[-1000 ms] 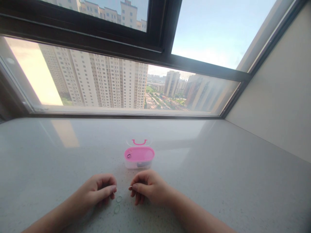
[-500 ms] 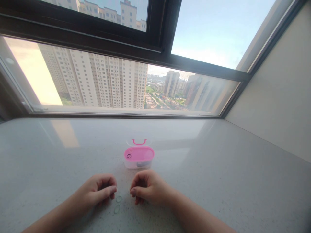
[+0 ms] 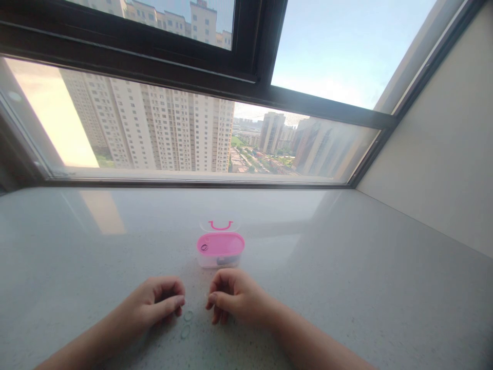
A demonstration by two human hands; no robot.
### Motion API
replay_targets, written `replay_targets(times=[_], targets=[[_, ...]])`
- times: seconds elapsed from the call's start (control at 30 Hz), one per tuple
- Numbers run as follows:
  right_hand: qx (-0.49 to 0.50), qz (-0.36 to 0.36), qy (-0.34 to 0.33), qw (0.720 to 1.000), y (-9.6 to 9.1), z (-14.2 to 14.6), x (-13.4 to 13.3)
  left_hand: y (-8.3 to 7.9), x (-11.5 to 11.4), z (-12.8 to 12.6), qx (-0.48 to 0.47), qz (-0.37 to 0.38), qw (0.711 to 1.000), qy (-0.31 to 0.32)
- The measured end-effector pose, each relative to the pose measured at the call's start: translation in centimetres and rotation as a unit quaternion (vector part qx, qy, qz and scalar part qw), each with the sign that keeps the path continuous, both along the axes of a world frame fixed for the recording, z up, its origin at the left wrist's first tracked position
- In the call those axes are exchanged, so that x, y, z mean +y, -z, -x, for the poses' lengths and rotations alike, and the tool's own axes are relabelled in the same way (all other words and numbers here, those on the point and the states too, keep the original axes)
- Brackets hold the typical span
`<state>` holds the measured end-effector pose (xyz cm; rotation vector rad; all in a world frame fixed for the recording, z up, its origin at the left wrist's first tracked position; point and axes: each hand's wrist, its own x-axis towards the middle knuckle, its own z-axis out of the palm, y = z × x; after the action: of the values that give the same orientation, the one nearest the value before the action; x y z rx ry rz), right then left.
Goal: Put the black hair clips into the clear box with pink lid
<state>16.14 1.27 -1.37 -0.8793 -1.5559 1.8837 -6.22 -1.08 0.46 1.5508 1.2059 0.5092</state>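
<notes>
My left hand (image 3: 164,303) is closed, thumb and fingertips pressed together in a pinch just above the counter. Two small pale-green translucent rings, the farther ring (image 3: 188,315) and the nearer ring (image 3: 186,331), lie flat beside its fingertips. Across a narrow gap, my right hand (image 3: 233,298) is also curled into a pinch. A whitish speck shows at each set of fingertips, too small to name. Just beyond the right hand stands a small oval box (image 3: 227,244) with a pink top tray and clear sides. Small dark rings (image 3: 204,247) lie in the tray's left end.
Behind the box lies a clear lid with a pink handle (image 3: 221,226). Everything rests on a speckled white counter (image 3: 346,267). A dark window frame (image 3: 200,184) borders its far side, and a white wall (image 3: 442,154) rises on the right.
My right hand has shifted very slightly, and its lower fingers have moved a little. The left hand, rings and box look unchanged.
</notes>
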Motion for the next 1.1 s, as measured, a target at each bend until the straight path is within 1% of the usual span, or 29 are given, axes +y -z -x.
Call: replay_targets(times=[0.23, 0.43, 0.67, 0.93, 1.1], targets=[[-0.038, -0.04, -0.021, 0.998, 0.34, -0.36, 0.14, -0.05, 0.05, 0.04, 0.001, -0.012, 1.0, 0.007], [-0.045, -0.036, -0.01, 0.998, 0.15, -0.33, 0.13, -0.13, 0.06, -0.03, 0.005, -0.017, 1.0, 0.009], [-0.016, -0.031, -0.011, 0.999, 0.2, -0.34, 0.13, -0.02, 0.04, -0.06, 0.004, -0.019, 1.0, 0.002], [-0.037, -0.038, -0.015, 0.998, 0.39, -0.4, 0.12, -0.32, 0.03, -0.25, -0.003, -0.017, 1.0, 0.006], [-0.047, -0.039, -0.013, 0.998, 0.23, -0.36, 0.12, -0.11, 0.08, -0.08, 0.005, -0.02, 1.0, 0.003]])
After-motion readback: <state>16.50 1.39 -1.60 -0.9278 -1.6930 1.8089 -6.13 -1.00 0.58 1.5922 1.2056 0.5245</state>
